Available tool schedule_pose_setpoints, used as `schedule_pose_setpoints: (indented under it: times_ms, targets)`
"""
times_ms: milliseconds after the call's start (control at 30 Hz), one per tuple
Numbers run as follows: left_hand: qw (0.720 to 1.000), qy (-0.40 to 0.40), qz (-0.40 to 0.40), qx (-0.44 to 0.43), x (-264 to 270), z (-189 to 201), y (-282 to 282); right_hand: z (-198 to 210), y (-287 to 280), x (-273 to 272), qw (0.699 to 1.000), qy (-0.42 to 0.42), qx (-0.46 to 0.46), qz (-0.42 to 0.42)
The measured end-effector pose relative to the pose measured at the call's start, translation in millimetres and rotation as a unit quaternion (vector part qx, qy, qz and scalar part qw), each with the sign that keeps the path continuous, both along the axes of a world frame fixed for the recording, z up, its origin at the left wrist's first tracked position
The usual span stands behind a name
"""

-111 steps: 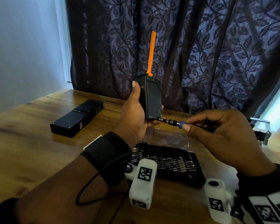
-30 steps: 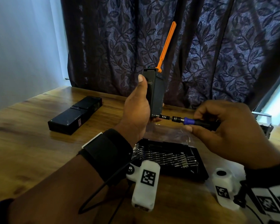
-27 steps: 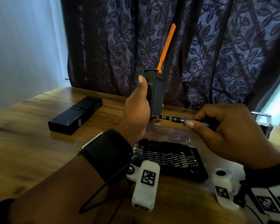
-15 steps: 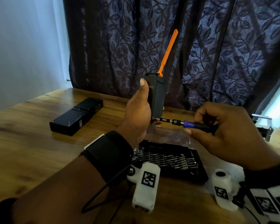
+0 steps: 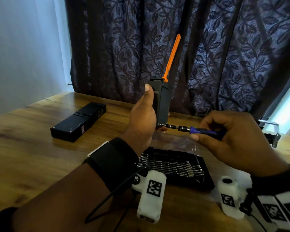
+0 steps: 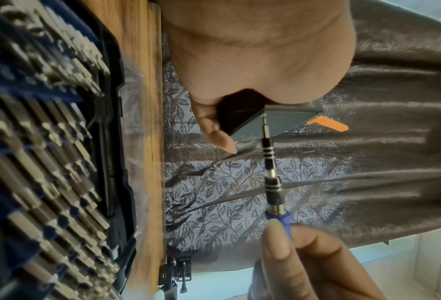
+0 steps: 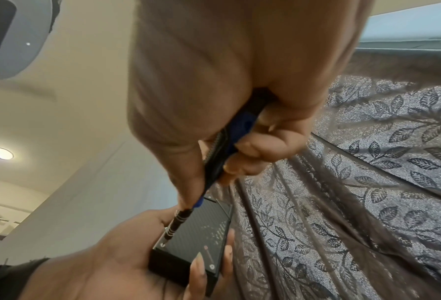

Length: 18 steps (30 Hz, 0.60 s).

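One corner screw (image 7: 162, 245) was your target, so your left hand (image 5: 143, 118) gripped the black box (image 5: 163, 104) upright above the table's (image 5: 32, 148) far edge, while your right hand (image 5: 233, 137) pinched the screwdriver (image 5: 182, 128), tip pressed sideways into that screw.

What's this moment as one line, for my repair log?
left hand: holds black box upright | right hand: grips screwdriver | bit: on box's lower corner screw

Left hand (image 5: 143, 118) raised, thumb pointing up, fingers wrapped round black box (image 5: 163, 104), forearm angled up from lower left. Right hand (image 5: 231, 136) level beside it, fingers curled, pinching screwdriver (image 5: 203, 130) handle, thumb underneath
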<state>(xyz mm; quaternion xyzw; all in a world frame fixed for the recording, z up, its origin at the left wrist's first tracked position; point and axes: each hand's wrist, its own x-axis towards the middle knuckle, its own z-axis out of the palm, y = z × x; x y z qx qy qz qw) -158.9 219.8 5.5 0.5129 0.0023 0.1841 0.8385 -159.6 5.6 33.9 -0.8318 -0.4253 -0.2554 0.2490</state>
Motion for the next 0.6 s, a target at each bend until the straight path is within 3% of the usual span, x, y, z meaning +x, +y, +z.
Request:
schedule_pose_setpoints:
  times_ms: [267,600]
  targets:
    - [0.999,-0.03,0.007,0.044,2.3,-3.1,-1.3,-3.0,1.8,-1.4,1.0,0.025,0.004,0.0]
    - [0.997,0.062,0.032,-0.019,3.6,-0.9,7.0,-1.0,-2.1,-1.3,0.997,-0.018,0.06,-0.044]
